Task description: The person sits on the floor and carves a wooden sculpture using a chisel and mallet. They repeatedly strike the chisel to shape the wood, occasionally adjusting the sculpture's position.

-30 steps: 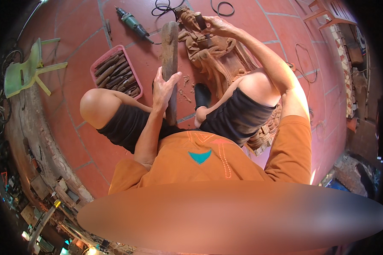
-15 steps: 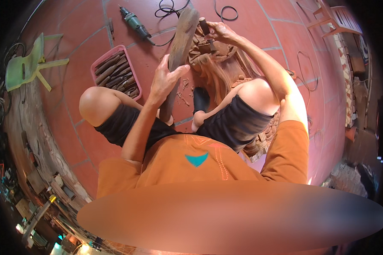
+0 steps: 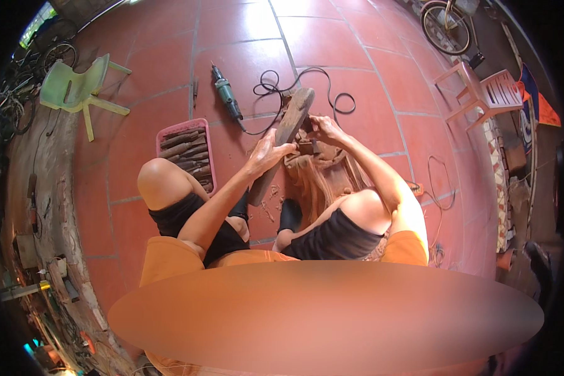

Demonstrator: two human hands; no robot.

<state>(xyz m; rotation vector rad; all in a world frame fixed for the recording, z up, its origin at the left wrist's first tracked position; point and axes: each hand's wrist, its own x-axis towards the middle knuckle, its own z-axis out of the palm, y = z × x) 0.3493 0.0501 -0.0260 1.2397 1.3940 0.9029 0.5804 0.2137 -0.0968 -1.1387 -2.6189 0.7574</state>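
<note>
My left hand [image 3: 266, 155] is closed around a long, weathered wooden bar [image 3: 299, 108], which slants up and to the right. Just right of the bar, my right hand [image 3: 326, 130] pinches a dark, slim hand tool [image 3: 306, 121] that looks like a chisel; the bar and fingers partly hide it. Below both hands, between my legs, stands a brown carved wooden piece [image 3: 313, 178] with flowing grooves. Its lower part is covered by my right leg. Wood shavings [image 3: 268, 210] lie on the floor beside it.
A pink basket [image 3: 211, 153] full of dark tools sits by my left knee. Beyond it lies a green power tool [image 3: 225, 94] with a looping black cord [image 3: 328, 78]. A green chair [image 3: 78, 88] stands left, a pink chair [image 3: 482, 94] right, a bicycle [image 3: 446, 28] farther back.
The view has tilted up, showing more of the floor ahead. The bar and my left hand have come closer to the tool in my right hand, and my right fingers have shifted on it.
</note>
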